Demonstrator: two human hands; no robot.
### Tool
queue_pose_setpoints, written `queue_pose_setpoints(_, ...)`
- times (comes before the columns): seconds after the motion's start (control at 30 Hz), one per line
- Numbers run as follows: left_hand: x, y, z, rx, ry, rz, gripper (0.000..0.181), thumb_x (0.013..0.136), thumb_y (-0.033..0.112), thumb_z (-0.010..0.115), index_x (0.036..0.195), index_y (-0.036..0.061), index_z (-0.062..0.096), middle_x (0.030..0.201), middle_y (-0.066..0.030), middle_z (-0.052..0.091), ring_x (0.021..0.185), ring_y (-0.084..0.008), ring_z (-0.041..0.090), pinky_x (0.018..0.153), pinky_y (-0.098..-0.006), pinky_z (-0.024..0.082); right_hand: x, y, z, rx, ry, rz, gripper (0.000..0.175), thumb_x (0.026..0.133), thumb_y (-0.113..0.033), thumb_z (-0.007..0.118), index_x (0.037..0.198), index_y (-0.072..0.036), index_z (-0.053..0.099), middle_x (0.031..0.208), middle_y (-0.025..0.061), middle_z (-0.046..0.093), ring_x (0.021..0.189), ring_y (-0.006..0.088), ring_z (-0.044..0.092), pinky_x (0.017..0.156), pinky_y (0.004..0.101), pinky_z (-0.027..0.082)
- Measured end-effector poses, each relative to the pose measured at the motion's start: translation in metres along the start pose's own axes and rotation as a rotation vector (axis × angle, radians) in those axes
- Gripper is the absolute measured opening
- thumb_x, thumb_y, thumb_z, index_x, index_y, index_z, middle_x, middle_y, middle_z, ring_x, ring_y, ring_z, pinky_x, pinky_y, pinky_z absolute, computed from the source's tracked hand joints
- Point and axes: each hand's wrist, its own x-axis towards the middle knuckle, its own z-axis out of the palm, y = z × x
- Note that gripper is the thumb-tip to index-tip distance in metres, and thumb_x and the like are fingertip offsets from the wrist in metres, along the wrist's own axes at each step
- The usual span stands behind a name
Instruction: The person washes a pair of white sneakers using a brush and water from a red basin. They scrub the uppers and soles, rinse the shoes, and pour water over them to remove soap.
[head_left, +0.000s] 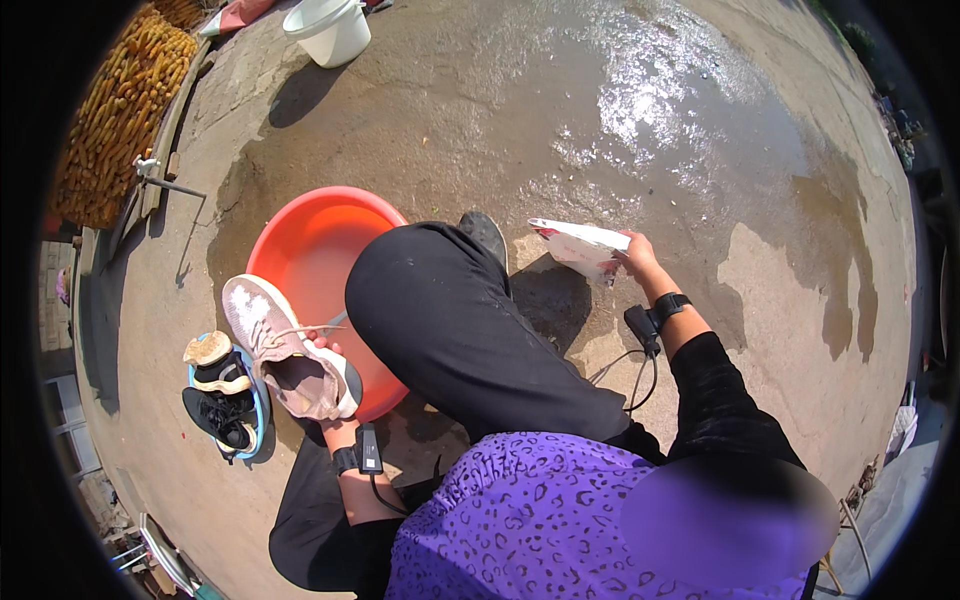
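My left hand (327, 344) grips a pale pink lace-up sneaker (281, 349) from beneath, and most of the hand is hidden behind the shoe. White powder lies on the sneaker's toe, and a lace hangs loose to one side. Under and beside the shoe stands an orange-red plastic basin (300, 229) with cloudy water in it; my knee covers its right side. Out to the right, my right hand (640, 259) holds a white plastic packet with red print (581, 251) by one end, tilted above the ground.
Left of the sneaker, a small blue basin (263, 409) holds black shoes (217, 412) and pale insoles (208, 349). A tap on a pipe (174, 186) rises near stacked corn cobs (124, 124). A white bucket (337, 37) stands farther off on wet concrete (450, 127).
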Motion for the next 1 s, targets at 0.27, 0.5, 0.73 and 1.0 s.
queue_pose_setpoints(0.27, 0.003, -0.005, 0.002, -0.01, 0.028, 0.008, 0.057, 0.076, 0.023, 0.066, 0.128, 0.0054, 0.05, 0.132, -0.0149, 0.051, 0.121, -0.0317, 0.048, 0.101, -0.04, 0.037, 0.026, 0.032, -0.018, -0.263, 0.179, -0.172, 0.028, 0.067, -0.012, 0.08, 0.091, -0.006, 0.068, 0.076, 0.0072, 0.068, 0.067, 0.0185, 0.066, 0.057, 0.0349, 0.052)
queue_pose_setpoints(0.5, 0.004, -0.007, 0.004, -0.004, 0.026, 0.005, 0.056, 0.076, 0.022, 0.066, 0.127, 0.0053, 0.051, 0.131, -0.0147, 0.052, 0.12, -0.0315, 0.048, 0.1, -0.0398, 0.038, 0.009, -0.021, -0.018, 0.17, -0.16, -0.156, 0.01, 0.084, 0.004, 0.06, 0.094, 0.006, 0.06, 0.083, 0.0109, 0.064, 0.071, 0.0222, 0.066, 0.062, 0.0337, 0.059)
queue_pose_setpoints(0.73, 0.004, -0.01, 0.003, -0.005, 0.037, 0.028, 0.054, 0.077, 0.022, 0.065, 0.126, 0.0053, 0.052, 0.131, -0.0146, 0.053, 0.119, -0.0312, 0.049, 0.099, -0.0395, 0.039, 0.019, -0.023, -0.005, -0.232, -0.054, -0.259, 0.029, 0.081, -0.001, 0.064, 0.11, -0.004, 0.062, 0.094, 0.0088, 0.066, 0.087, 0.0216, 0.064, 0.071, 0.0348, 0.053)
queue_pose_setpoints(1.0, 0.004, -0.013, 0.007, -0.006, 0.04, 0.042, 0.052, 0.077, 0.021, 0.065, 0.125, 0.0052, 0.053, 0.13, -0.0144, 0.053, 0.118, -0.031, 0.05, 0.098, -0.0392, 0.04, 0.003, -0.022, -0.021, 0.225, -0.213, -0.419, 0.088, 0.07, -0.02, 0.079, 0.144, -0.018, 0.032, 0.148, 0.0147, 0.03, 0.133, 0.0295, 0.034, 0.103, 0.042, 0.04)
